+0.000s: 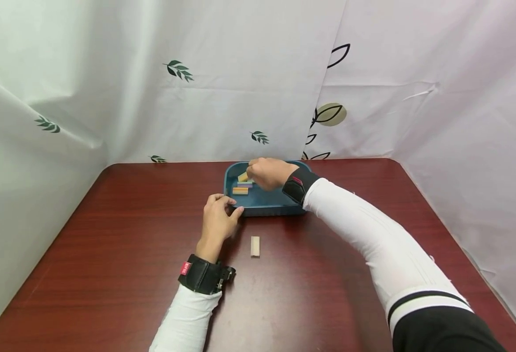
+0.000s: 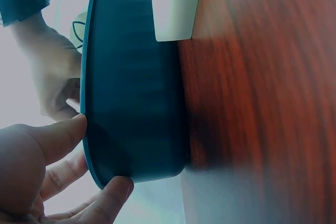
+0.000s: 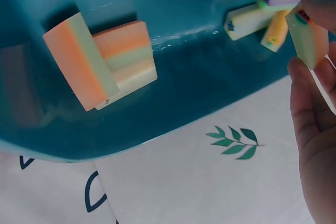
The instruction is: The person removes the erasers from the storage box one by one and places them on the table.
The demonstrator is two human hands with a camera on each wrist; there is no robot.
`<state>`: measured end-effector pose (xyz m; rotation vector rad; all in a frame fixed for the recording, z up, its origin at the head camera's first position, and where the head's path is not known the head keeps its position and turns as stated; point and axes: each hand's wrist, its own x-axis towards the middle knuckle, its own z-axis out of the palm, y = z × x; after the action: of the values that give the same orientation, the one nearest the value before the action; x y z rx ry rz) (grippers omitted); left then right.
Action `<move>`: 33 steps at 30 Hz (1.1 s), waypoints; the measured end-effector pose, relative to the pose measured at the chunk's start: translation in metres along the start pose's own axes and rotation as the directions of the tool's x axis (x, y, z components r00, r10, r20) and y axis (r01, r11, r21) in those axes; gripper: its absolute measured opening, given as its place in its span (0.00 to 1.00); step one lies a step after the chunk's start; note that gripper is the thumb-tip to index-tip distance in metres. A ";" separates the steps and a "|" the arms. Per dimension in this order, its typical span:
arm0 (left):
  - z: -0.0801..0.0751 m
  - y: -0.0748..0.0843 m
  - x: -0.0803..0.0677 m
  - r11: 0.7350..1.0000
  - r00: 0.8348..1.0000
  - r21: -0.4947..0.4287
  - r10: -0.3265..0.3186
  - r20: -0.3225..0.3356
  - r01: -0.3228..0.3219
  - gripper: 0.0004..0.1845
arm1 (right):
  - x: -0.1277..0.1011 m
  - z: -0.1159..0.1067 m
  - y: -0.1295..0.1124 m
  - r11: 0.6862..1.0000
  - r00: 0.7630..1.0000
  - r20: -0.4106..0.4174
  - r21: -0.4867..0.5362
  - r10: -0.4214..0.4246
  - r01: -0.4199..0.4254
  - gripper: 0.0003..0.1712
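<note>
Right wrist view: a green-and-orange block (image 3: pixel 310 40) with a small print on its end is clamped between the fingertips of the right hand (image 3: pixel 323 150), one digit on the upper side and another below. It is over the tray's edge area, just beside a cluster of coloured blocks (image 3: pixel 273 14) that lies in the blue tray (image 3: pixel 210 74). Well apart from the fingers, at another part of the tray, an orange-and-green block (image 3: pixel 81 61) lies tilted against a striped block (image 3: pixel 126 51).

In the head view, the left hand (image 1: pixel 218 215) holds the near left corner of the tray, its fingertips apart, touching the rim and the outer wall. A pale block (image 1: pixel 255 247) rests on the dark red table (image 1: pixel 130 269), between the tray and the person, near the left hand but not touching it. A leaf-patterned white sheet (image 1: pixel 240 98) hangs behind the tray.
</note>
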<state>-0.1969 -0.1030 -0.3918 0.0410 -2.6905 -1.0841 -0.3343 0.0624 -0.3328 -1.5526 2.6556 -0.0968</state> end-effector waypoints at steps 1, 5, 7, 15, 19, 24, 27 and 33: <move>0.000 0.000 0.000 1.000 1.000 0.000 0.000 0.001 0.000 0.13 | -0.001 -0.001 -0.002 1.000 1.000 -0.004 0.006 0.002 -0.002 0.15; -0.001 0.000 -0.001 1.000 1.000 -0.002 -0.011 0.006 0.011 0.13 | -0.007 -0.005 -0.005 0.999 1.000 -0.016 0.032 0.010 -0.009 0.14; 0.000 0.000 -0.001 1.000 1.000 0.000 -0.018 0.009 0.018 0.13 | -0.011 -0.006 -0.007 0.998 1.000 -0.014 0.051 0.021 -0.020 0.14; 0.001 0.001 0.000 1.000 1.000 -0.009 -0.009 0.011 0.009 0.15 | -0.029 -0.013 -0.012 0.995 0.997 -0.049 0.087 0.063 -0.058 0.18; -0.001 0.002 0.000 1.000 1.000 -0.006 -0.014 0.012 0.014 0.15 | -0.037 -0.012 -0.016 0.994 0.994 -0.085 0.092 0.067 -0.059 0.18; -0.002 0.003 0.001 1.000 1.000 0.002 -0.016 0.018 0.016 0.15 | -0.047 -0.009 -0.022 0.988 0.987 -0.114 0.110 0.118 -0.105 0.21; -0.002 0.002 0.002 1.000 1.000 0.001 -0.013 0.013 0.013 0.15 | -0.053 -0.007 -0.027 0.985 0.981 -0.131 0.121 0.141 -0.125 0.24; -0.001 -0.001 0.002 1.000 1.000 0.019 -0.005 0.019 0.005 0.15 | -0.060 0.004 -0.038 0.983 0.974 -0.162 0.121 0.158 -0.140 0.27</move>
<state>-0.1981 -0.1046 -0.3909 0.0408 -2.7186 -1.0657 -0.2716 0.0965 -0.3322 -1.3646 2.8322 -0.3766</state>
